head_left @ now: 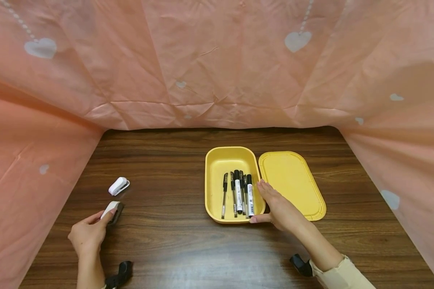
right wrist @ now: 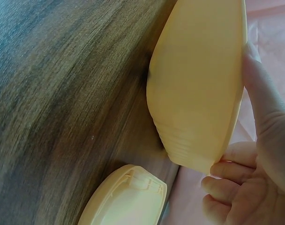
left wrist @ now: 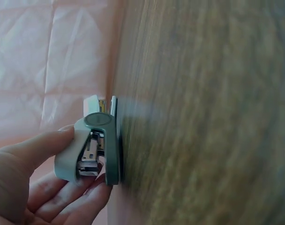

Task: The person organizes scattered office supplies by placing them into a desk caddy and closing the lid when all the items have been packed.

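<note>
Left hand (head_left: 88, 235) pinching white-and-grey mini stapler (head_left: 112, 210); right hand (head_left: 280, 208) spread against yellow plastic box (head_left: 215, 168).
Stapler sits at left fingertips, thumb on one side, fingers on the other; can't tell if it touches the bench (head_left: 166, 180). Second stapler (head_left: 119, 186) just beyond that hand; a lift should go up and clear of it. Best to hold by the body, not squeeze the two arms together. Right thumb at box's near corner, fingers along its side: light pressure should steady it without tipping. Black-capped markers (head_left: 238, 192) and gel pens (head_left: 224, 196) lie inside, beside right fingertips; yellow lid (head_left: 293, 180) just beyond that hand.
</note>
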`<state>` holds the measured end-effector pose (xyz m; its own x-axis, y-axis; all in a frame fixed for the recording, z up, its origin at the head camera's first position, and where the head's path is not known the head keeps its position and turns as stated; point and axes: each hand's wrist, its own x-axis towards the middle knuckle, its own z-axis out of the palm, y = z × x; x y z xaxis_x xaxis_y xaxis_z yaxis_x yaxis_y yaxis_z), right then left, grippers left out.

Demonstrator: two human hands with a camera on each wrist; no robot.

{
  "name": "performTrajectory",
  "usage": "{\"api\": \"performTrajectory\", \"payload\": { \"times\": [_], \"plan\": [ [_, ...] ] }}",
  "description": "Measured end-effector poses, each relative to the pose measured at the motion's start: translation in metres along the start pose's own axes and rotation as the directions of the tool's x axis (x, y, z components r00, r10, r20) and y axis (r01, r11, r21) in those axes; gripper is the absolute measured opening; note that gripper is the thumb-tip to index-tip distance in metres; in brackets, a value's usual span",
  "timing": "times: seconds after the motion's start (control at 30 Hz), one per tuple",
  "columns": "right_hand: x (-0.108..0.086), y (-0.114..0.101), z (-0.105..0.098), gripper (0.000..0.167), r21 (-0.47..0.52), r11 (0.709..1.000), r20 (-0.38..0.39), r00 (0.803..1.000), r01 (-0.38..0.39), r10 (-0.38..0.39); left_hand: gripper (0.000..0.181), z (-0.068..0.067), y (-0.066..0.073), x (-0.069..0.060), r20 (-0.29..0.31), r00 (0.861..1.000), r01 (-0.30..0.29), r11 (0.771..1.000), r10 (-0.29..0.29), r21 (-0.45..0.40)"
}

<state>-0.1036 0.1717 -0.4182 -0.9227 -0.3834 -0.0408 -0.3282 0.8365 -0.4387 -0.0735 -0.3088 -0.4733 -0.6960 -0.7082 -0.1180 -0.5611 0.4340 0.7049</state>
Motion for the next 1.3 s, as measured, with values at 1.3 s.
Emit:
{"api": "performTrajectory", "payload": {
  "times": [1.3],
  "plan": [
    [0.0,0.0,0.0,0.102,0.016,1.0,0.011,1.0,-0.009,0.009,0.039,0.016,0.166,-0.021,-0.047,0.925,-0.379,0.906,0.377,-0.189]
  ]
}}
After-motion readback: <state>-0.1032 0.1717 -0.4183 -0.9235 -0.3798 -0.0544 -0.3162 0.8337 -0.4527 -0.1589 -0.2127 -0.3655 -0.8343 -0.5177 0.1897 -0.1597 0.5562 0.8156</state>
